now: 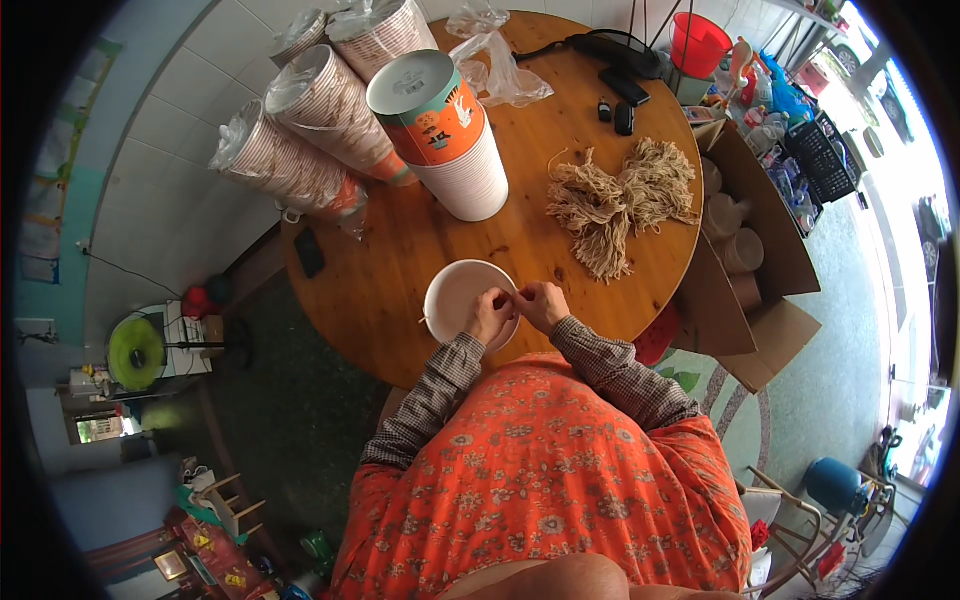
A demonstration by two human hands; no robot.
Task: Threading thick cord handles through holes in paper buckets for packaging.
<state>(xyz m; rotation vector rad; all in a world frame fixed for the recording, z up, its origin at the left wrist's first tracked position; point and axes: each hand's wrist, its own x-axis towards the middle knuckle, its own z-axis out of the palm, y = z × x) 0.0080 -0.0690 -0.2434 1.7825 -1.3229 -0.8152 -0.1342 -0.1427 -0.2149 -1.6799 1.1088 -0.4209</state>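
Table — one, round, wood. Serves as the work surface; the job looks best done low over it, with the weight of the work resting on the wood rather than hung from the fingers.

Stack — nested tubs, white, the top one printed orange and green. Beyond the hands, well apart from them.

Tub — one, white, open mouth up. Handling, as judged: steady the wall from inside and out, work in small pinches at the rim, and pull gently so the edge does not crease. Lies under and to the left of the grip; fingertips meet by its right rim.

Cords — one beige bundle, loose, beyond the right hand, out of its hold.

Left hand — over the tub's mouth, fingers bunched.

Right hand — at the right rim, thumb and fingers drawn together. Whatever either pinches is too small to tell.

Stub — pale, at the left rim, across from the fingertips.
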